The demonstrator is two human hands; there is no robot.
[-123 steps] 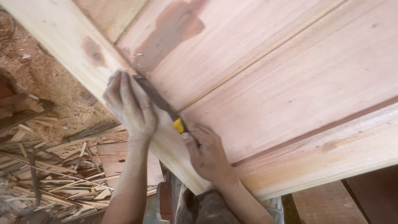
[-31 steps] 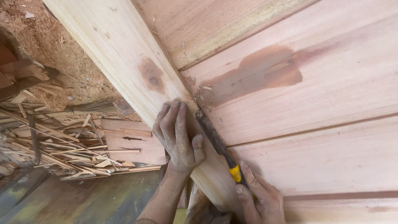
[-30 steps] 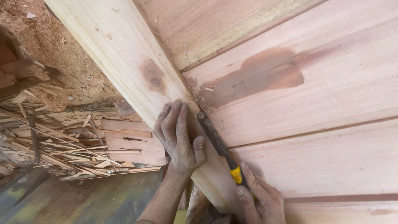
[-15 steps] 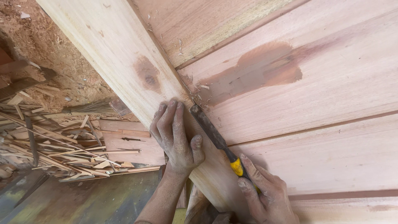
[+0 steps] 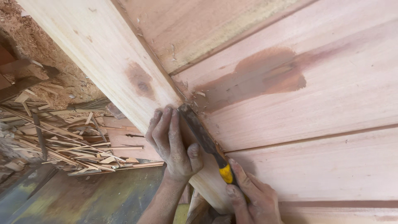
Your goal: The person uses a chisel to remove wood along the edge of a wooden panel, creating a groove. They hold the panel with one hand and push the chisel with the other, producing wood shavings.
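Note:
A chisel (image 5: 203, 137) with a dark blade and a yellow handle lies along the seam between a pale wooden rail (image 5: 103, 70) and reddish wooden boards (image 5: 315, 120). My right hand (image 5: 251, 197) grips the yellow handle at the lower middle. My left hand (image 5: 174, 145) lies flat on the pale rail, fingers pointing up, its thumb beside the blade. The blade tip sits at the joint, just below a dark knot (image 5: 141, 83) in the rail. Small wood chips lie at the seam near the tip.
A dark brown stain (image 5: 265, 74) marks the upper reddish board. On the ground at the left lies a heap of wood splinters and offcuts (image 5: 66, 141), with sawdust (image 5: 37, 45) behind it. A greenish floor patch (image 5: 83, 199) shows at the lower left.
Both hands and the chisel have slid along the seam toward the knot, and the blade tip now sits closer to it. The right hand keeps its grip on the handle.

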